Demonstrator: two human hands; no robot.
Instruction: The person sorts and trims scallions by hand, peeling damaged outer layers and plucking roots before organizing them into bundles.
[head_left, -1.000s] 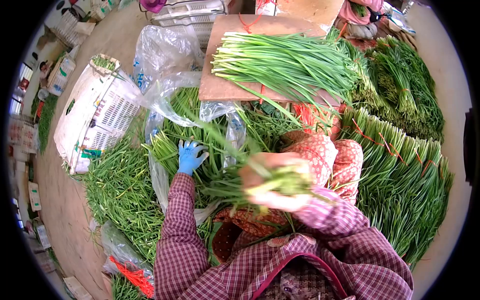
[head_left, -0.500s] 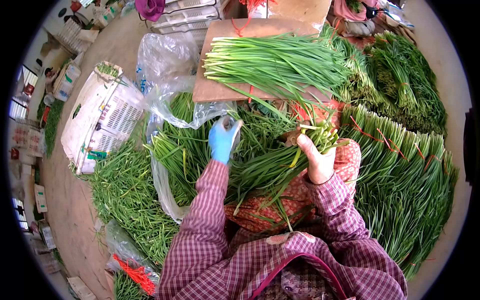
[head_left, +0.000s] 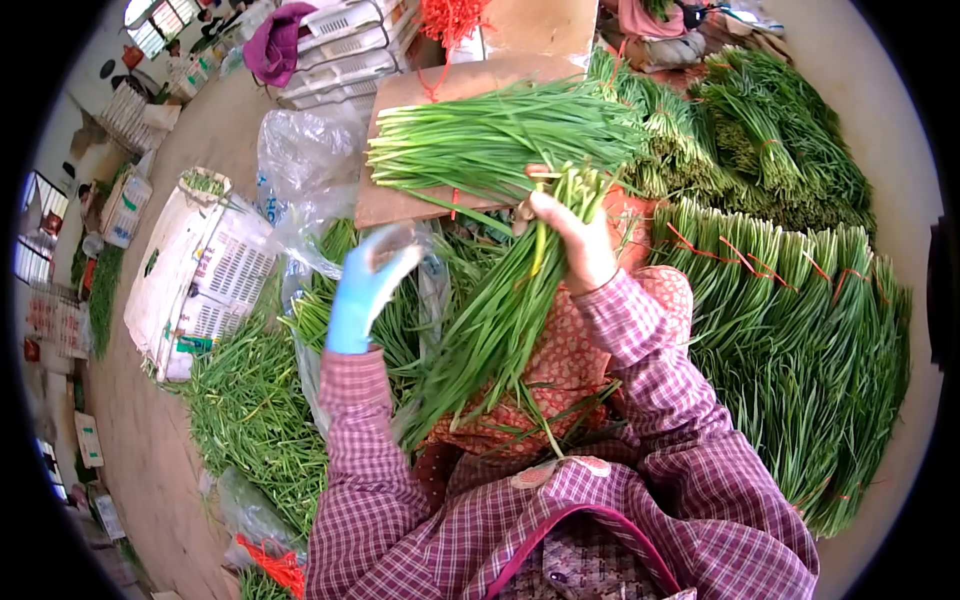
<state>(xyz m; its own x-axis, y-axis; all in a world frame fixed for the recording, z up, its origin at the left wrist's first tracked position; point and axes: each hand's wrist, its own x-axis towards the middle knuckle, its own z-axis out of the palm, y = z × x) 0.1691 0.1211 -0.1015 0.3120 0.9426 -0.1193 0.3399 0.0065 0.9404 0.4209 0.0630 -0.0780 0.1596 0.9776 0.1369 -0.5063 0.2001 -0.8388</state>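
My right hand (head_left: pixel 575 238), bare, is closed around a bunch of garlic chives (head_left: pixel 500 300) just below its pale cut ends. The long green leaves hang down to the left over my lap. My left hand (head_left: pixel 368 285) wears a blue glove with light fingertips. It is lifted over the plastic bag, a little blurred, its thumb and curled fingers apart and nothing visible between them. Beyond both hands, a neat layer of garlic chives (head_left: pixel 500 130) lies across a brown board (head_left: pixel 395 205), white ends to the left.
Tied chive bundles (head_left: pixel 800 340) stand at the right, with more stacked behind (head_left: pixel 780 140). Loose chives (head_left: pixel 250 430) cover the floor at left, near a white crate (head_left: pixel 225 270). A clear plastic bag (head_left: pixel 310 160) lies beside the board. Red ties (head_left: pixel 450 18) hang above it.
My right hand has raised the chive bunch toward the board, and its leaves hang straighter. My left hand has moved left, away from the bunch. The whole view has shifted slightly.
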